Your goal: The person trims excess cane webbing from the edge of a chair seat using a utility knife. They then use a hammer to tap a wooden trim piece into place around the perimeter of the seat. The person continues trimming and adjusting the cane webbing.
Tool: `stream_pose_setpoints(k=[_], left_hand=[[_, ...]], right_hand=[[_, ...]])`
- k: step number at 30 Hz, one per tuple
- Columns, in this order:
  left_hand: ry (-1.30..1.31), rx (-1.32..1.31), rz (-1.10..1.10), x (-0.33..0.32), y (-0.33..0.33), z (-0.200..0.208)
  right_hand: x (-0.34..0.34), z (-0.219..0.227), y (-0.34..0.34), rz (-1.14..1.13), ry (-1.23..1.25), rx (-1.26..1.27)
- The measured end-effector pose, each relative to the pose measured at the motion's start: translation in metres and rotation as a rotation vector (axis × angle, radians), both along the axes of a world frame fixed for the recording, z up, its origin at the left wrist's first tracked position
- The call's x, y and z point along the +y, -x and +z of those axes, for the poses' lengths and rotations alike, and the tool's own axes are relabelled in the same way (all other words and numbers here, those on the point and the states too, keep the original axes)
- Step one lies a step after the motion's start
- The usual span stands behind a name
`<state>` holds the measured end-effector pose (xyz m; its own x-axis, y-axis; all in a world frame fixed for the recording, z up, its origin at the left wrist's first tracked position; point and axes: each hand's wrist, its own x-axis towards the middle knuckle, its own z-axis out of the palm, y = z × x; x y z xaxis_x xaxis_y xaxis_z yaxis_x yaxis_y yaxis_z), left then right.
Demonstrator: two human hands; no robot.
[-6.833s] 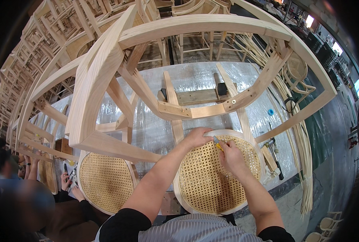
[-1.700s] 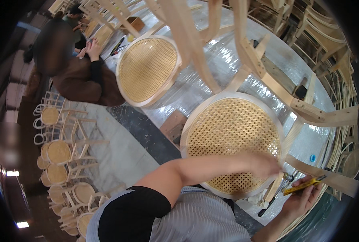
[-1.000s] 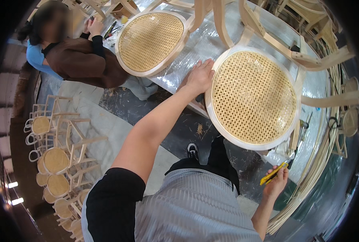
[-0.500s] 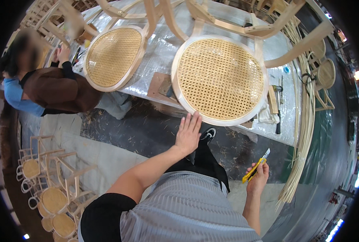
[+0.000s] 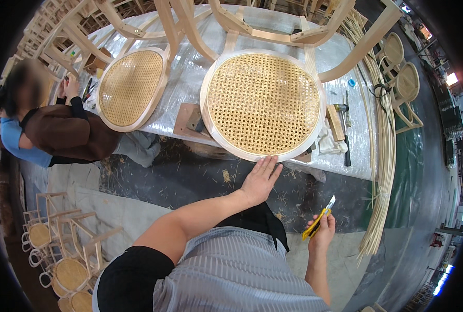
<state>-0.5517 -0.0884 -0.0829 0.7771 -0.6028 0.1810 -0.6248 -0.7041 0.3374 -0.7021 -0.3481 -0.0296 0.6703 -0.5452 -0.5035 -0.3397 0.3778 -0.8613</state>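
In front of me a wooden chair with a round woven cane seat (image 5: pixel 262 101) lies on the plastic-covered table (image 5: pixel 184 86). My left hand (image 5: pixel 262 179) rests its outstretched fingertips on the pale wooden rim at the seat's near edge; the palm is off it. Lower and to the right, away from the chair, my right hand (image 5: pixel 322 231) grips a yellow utility knife (image 5: pixel 319 218). The knife's blade is out and points up, away from me.
A second cane-seated chair (image 5: pixel 131 88) stands to the left, near a seated person (image 5: pixel 60 125). Right of my seat lie a hammer (image 5: pixel 347 151), a wood block (image 5: pixel 335 123) and a white cloth (image 5: pixel 329 143). A bundle of cane strips (image 5: pixel 385 156) hangs past the table's right edge. More chairs (image 5: pixel 70 273) stand lower left.
My left hand has slid rightward along the seat's near rim. The view has shifted, so the chairs and table appear further left. The right hand still holds the knife.
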Motion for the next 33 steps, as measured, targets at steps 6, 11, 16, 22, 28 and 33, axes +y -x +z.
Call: stream_pose_setpoints(k=[6,11,16,22,28,33], left_hand=[[0.035,0.02,-0.01,-0.022,0.009,0.003],[0.035,0.059,0.092,-0.035,-0.001,0.005],[0.052,0.078,0.111,-0.041,-0.005,0.006],[0.01,0.115,0.122,-0.07,-0.013,0.014],[0.062,0.123,0.214,-0.121,-0.032,0.025],[0.105,0.132,0.318,-0.167,-0.061,0.037]], right_hand=[[-0.007,-0.01,0.009,-0.021,-0.011,0.019],[-0.016,-0.013,0.013,-0.029,-0.03,0.011],[-0.033,-0.016,0.006,-0.077,-0.027,0.049],[-0.087,-0.018,-0.052,-0.018,-0.007,0.037],[-0.161,-0.01,-0.134,0.118,0.043,-0.015],[-0.227,-0.015,-0.2,0.174,0.128,-0.014]])
